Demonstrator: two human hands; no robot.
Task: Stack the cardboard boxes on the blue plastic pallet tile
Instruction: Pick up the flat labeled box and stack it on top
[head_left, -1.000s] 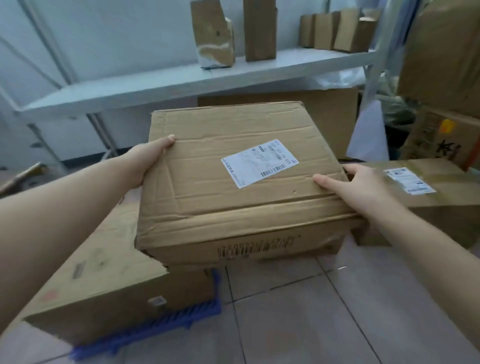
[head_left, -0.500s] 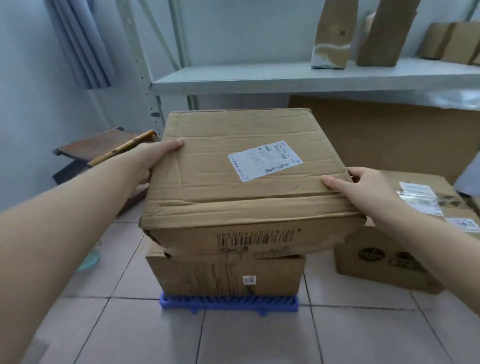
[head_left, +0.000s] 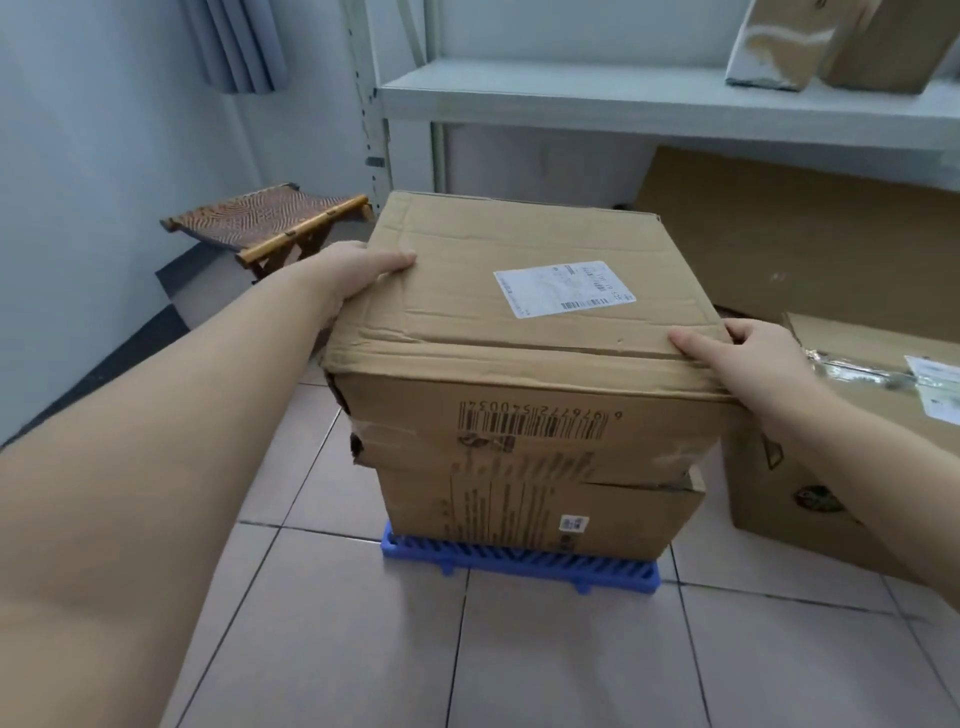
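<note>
Hands: left hand (head_left: 358, 270) clasps the upper box (head_left: 524, 343) at its 9 o'clock edge, thumb across the top; right hand (head_left: 748, 364) grips the 3 o'clock corner. Both are closed on the cardboard. Upper box: sits on or just above the lower box (head_left: 540, 514); contact cannot be told. It overhangs toward 9 o'clock, near face crushed. Lower box: rests on the blue pallet tile (head_left: 519, 564). Handling note: the person should square the edges over the box beneath before letting go, releasing both sides together. Spare carton (head_left: 831, 467) at 3 o'clock, on the floor.
</note>
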